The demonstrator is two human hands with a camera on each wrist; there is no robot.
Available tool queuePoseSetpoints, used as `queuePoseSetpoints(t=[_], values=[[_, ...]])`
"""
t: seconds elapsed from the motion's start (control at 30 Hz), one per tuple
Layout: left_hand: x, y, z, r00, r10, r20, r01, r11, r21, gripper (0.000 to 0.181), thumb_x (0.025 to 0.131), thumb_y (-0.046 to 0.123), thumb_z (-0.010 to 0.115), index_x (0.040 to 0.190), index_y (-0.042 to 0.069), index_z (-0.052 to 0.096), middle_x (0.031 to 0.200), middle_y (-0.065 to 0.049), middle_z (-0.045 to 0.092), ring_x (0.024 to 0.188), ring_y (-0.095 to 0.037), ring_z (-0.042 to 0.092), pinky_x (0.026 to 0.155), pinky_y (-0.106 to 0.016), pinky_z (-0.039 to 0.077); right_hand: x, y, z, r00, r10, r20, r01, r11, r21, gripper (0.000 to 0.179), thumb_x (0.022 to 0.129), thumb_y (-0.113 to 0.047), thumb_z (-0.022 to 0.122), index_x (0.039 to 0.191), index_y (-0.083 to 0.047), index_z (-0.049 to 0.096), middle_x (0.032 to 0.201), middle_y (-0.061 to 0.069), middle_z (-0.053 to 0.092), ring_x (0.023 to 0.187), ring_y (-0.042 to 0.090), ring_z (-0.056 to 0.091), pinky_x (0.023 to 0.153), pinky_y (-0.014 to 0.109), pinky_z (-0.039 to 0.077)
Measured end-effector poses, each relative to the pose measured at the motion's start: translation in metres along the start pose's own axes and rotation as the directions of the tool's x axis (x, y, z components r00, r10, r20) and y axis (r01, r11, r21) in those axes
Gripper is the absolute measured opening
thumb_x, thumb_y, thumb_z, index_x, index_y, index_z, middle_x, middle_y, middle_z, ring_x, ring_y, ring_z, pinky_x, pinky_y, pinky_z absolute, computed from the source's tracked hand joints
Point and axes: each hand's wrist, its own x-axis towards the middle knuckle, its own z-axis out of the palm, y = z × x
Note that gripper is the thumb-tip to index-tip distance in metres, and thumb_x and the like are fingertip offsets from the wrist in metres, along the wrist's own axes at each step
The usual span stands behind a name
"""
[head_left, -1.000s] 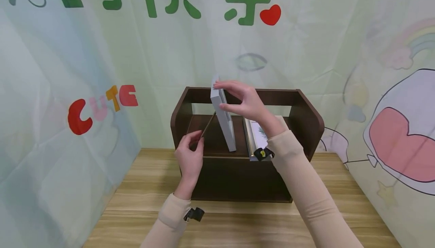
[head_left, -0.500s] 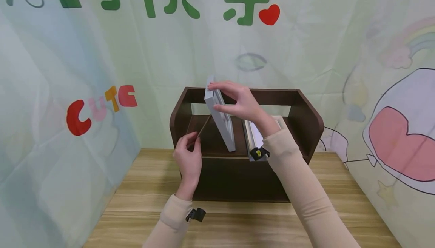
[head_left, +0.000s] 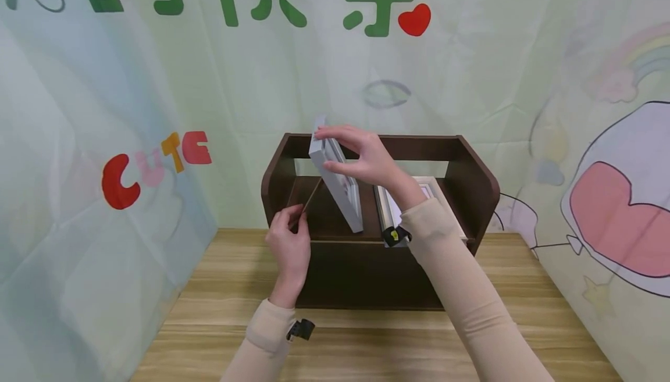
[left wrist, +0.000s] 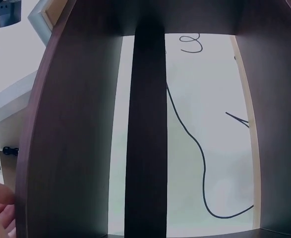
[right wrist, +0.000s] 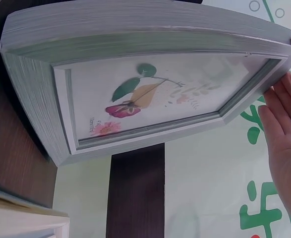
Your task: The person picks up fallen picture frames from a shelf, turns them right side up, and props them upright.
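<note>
while the right hand [head_left: 363, 158] pinched the upper end of a gray picture frame [head_left: 342, 193], that frame leaned inside the dark brown shelf [head_left: 366, 274], left of the shelf's middle. at the shelf's front left, the left hand [head_left: 292, 245] pinched a thin brown strip [head_left: 314, 193]. a cream frame [head_left: 441, 193] lay toward the shelf's right side.

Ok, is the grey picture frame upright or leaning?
Leaning: in the head view, the grey picture frame slants, its top edge well to the left of its base.
</note>
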Motion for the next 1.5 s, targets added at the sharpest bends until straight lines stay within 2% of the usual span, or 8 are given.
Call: queuePoseSetpoints(t=[0.23,0.4,0.53,0.7,0.83,1.1,1.27,1.5], values=[[0.000,-0.001,0.000,1.000,0.013,0.023,-0.013,1.000,0.004,0.008,0.084,0.001,0.068,0.092,0.002,0.070,0.089,-0.012,0.067,0.084,-0.022,0.068,0.075,-0.031,0.057,-0.001,-0.001,-0.001,1.000,-0.022,-0.005,0.022,1.000,-0.002,0.047,0.081,-0.001,0.070,0.125,0.007,0.056,0.130,0.022,0.056,0.127,0.031,0.049,0.109,0.028,0.038],[-0.001,-0.003,0.000,0.999,0.035,0.013,-0.035,0.999,-0.002,0.013,0.081,-0.003,0.070,0.093,0.001,0.070,0.090,-0.012,0.067,0.084,-0.022,0.067,0.075,-0.033,0.057,-0.002,-0.001,-0.001,0.999,-0.040,-0.009,0.040,0.999,-0.008,0.047,0.082,-0.001,0.070,0.125,0.007,0.056,0.131,0.022,0.055,0.127,0.032,0.049,0.109,0.029,0.038],[-0.002,-0.003,0.000,0.999,0.039,0.017,-0.039,0.999,-0.012,0.019,0.080,-0.001,0.071,0.099,0.001,0.069,0.095,-0.013,0.067,0.089,-0.024,0.067,0.079,-0.033,0.056,-0.003,0.001,-0.002,0.999,-0.027,-0.025,0.027,1.000,0.016,0.045,0.082,0.000,0.069,0.125,0.008,0.056,0.130,0.022,0.056,0.127,0.031,0.050,0.109,0.034,0.038],[-0.003,0.000,-0.002,0.999,0.047,0.008,-0.047,0.999,-0.025,0.030,0.080,0.008,0.075,0.108,0.003,0.068,0.101,-0.013,0.066,0.095,-0.024,0.065,0.084,-0.034,0.054,-0.004,0.005,-0.004,0.997,0.064,-0.036,-0.062,0.997,0.049,0.044,0.086,-0.002,0.066,0.127,0.007,0.054,0.131,0.022,0.056,0.128,0.029,0.049,0.109,0.036,0.038],[0.000,0.010,-0.003,0.998,0.069,-0.012,-0.069,0.996,-0.050,0.035,0.078,0.015,0.077,0.110,0.005,0.068,0.102,-0.012,0.065,0.096,-0.023,0.062,0.083,-0.034,0.052,-0.004,0.009,-0.007,0.988,0.150,-0.041,-0.149,0.988,0.036,0.044,0.089,-0.006,0.064,0.130,0.005,0.052,0.133,0.020,0.055,0.128,0.027,0.049,0.109,0.035,0.038],[0.005,0.035,0.000,0.998,0.067,-0.014,-0.068,0.983,-0.168,0.035,0.075,0.017,0.080,0.107,0.006,0.069,0.098,-0.012,0.065,0.091,-0.021,0.062,0.078,-0.032,0.053,0.004,0.055,-0.009,0.956,0.292,-0.033,-0.289,0.955,0.070,0.050,0.089,-0.016,0.066,0.135,-0.005,0.051,0.136,0.010,0.055,0.128,0.019,0.050,0.108,0.028,0.038],[0.006,0.047,0.005,0.998,0.063,-0.001,-0.062,0.974,-0.219,0.034,0.075,0.016,0.081,0.105,0.006,0.069,0.097,-0.013,0.064,0.088,-0.023,0.062,0.074,-0.036,0.053,0.007,0.068,-0.011,0.936,0.353,-0.009,-0.352,0.935,0.053,0.052,0.088,-0.018,0.068,0.135,-0.002,0.050,0.136,0.012,0.055,0.126,0.021,0.052,0.107,0.031,0.041],[0.003,0.058,0.013,0.999,0.052,0.010,-0.048,0.973,-0.224,0.033,0.077,0.020,0.079,0.104,0.005,0.066,0.095,-0.010,0.061,0.087,-0.018,0.059,0.073,-0.030,0.052,0.008,0.084,-0.010,0.899,0.438,0.019,-0.438,0.898,0.037,0.050,0.088,-0.014,0.068,0.133,-0.001,0.050,0.135,0.015,0.055,0.125,0.025,0.053,0.105,0.035,0.043]])
